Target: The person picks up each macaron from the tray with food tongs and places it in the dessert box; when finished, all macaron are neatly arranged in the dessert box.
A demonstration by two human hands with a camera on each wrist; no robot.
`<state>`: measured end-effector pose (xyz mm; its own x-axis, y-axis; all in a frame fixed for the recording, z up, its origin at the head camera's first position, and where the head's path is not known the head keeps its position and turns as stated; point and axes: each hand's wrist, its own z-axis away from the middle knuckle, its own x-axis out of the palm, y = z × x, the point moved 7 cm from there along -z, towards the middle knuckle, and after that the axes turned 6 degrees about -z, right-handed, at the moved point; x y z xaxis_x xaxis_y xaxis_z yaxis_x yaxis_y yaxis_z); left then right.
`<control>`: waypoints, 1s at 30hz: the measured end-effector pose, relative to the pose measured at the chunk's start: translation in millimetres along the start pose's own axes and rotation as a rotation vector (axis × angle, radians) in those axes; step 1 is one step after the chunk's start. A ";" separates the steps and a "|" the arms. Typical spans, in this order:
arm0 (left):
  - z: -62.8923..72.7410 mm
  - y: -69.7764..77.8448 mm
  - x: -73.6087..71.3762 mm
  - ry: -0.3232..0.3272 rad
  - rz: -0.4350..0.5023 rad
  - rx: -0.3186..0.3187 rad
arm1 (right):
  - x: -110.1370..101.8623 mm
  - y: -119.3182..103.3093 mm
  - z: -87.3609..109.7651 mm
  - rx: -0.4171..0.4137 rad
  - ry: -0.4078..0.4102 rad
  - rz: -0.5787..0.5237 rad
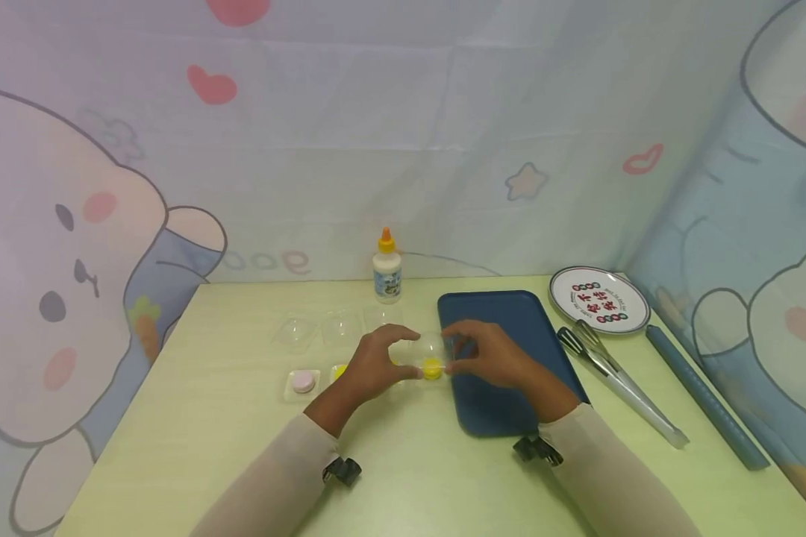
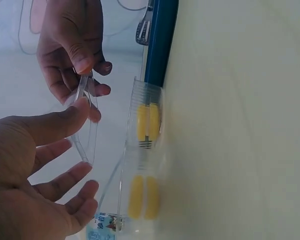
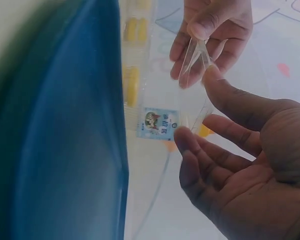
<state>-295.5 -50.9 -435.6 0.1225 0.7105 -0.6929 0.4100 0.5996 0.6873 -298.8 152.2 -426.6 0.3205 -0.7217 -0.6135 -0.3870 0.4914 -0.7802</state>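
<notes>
Between them my left hand (image 1: pixel 376 359) and right hand (image 1: pixel 486 352) pinch a clear plastic lid (image 1: pixel 431 343) by its opposite sides. It hangs over a yellow macaron (image 1: pixel 432 370), which sits in a clear square base on the table. In the left wrist view the lid (image 2: pixel 85 120) is tilted and stands apart from the bases, with the left thumb (image 2: pixel 65 120) on its edge. The right wrist view shows the right thumb (image 3: pixel 230 97) at the lid's near edge. More macarons stand in clear bases to the left, one pink (image 1: pixel 303 382) and others yellow (image 1: pixel 339 372), partly covered by my left hand.
Behind the bases lie three clear lids (image 1: pixel 295 333). A glue bottle (image 1: pixel 387 276) with an orange tip stands at the back. A dark blue tray (image 1: pixel 497 410) lies under my right forearm. Further right are a printed plate (image 1: pixel 598 298), metal tongs (image 1: pixel 628 388) and a blue-grey bar (image 1: pixel 705 395).
</notes>
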 end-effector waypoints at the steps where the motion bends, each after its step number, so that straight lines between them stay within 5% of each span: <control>1: 0.5 -0.3 1.3 -0.003 -0.006 -0.004 | 0.4 0.1 1.0 -0.003 0.005 0.009; 14: 0.2 -8.5 14.8 -0.020 -0.055 -0.031 | 7.4 11.7 2.7 -0.004 0.024 0.135; 30: 0.9 -9.4 13.9 -0.019 -0.136 0.016 | 14.3 16.1 2.6 -0.027 0.020 0.125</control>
<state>-296.8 -47.0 -451.9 0.0820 0.6162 -0.7833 0.4382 0.6836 0.5836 -298.2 151.1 -448.2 0.2509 -0.6657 -0.7028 -0.4461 0.5648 -0.6942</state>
